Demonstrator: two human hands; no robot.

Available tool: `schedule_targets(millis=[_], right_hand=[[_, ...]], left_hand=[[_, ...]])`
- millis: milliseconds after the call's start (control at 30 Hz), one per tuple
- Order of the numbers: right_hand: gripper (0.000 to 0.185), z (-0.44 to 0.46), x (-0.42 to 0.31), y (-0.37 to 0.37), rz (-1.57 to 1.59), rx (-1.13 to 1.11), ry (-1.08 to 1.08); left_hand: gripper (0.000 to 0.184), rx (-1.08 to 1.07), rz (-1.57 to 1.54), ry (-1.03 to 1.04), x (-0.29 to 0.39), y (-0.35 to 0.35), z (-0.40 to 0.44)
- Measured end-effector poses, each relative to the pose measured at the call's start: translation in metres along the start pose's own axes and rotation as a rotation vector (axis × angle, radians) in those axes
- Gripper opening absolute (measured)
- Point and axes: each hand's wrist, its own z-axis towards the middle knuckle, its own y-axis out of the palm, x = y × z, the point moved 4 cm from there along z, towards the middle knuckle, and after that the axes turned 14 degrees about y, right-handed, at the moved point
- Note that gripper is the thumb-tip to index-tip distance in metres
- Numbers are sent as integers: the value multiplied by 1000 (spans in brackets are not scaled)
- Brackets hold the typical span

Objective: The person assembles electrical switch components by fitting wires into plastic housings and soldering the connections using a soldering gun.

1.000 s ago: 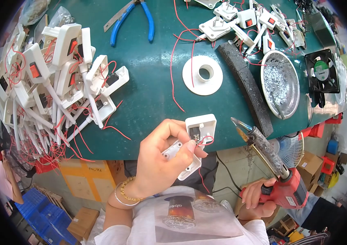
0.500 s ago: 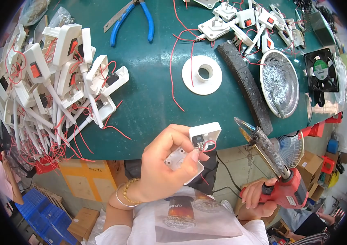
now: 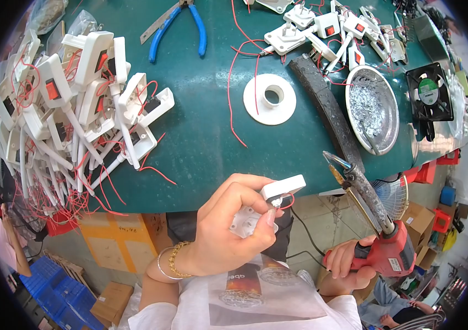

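My left hand (image 3: 231,223) is closed around a small white plastic switch housing (image 3: 286,186). The housing is tilted, so its inside is mostly hidden; a short red wire loops out beside my thumb. A second white piece (image 3: 243,221) shows between my fingers and palm. In my right hand (image 3: 348,264) is a red soldering gun (image 3: 393,254), gripped by its handle. Its tip points up and left, apart from the housing. Near the table's edge, between the tip and a metal dish of solder scraps (image 3: 395,129), lies a dark bar (image 3: 327,110).
A heap of white switch housings with red wires (image 3: 66,110) covers the table's left. A white spool (image 3: 256,107) stands mid-table, with blue-handled pliers (image 3: 201,36) behind. More white plug parts (image 3: 286,38) and a black fan (image 3: 429,93) are at right.
My left hand has tipped the housing over and moved slightly right and down, so less of its inside shows. The soldering gun's tip has shifted slightly right. The view has moved a little.
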Motion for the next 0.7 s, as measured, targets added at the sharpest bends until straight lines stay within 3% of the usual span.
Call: schedule_targets(millis=[133,200,267,367,700], right_hand=[[61,-2,0,-1,-4,18,-6],[68,-4,3,-3,15,-120,-34],[67,-5,2,-4,16,-173,-56],[65,-12,0,-5,19,-210,-15],[61,-16,7,-6,11,-221,191]], left_hand=[[9,-90,7,-20,4,-1,-1],[5,-163,7,-53,3,2,-2],[11,36,-29,-24,1,1,-2],[9,95,-174,-154,1,-2,1],[6,71,-192,-210,4,-6,4]])
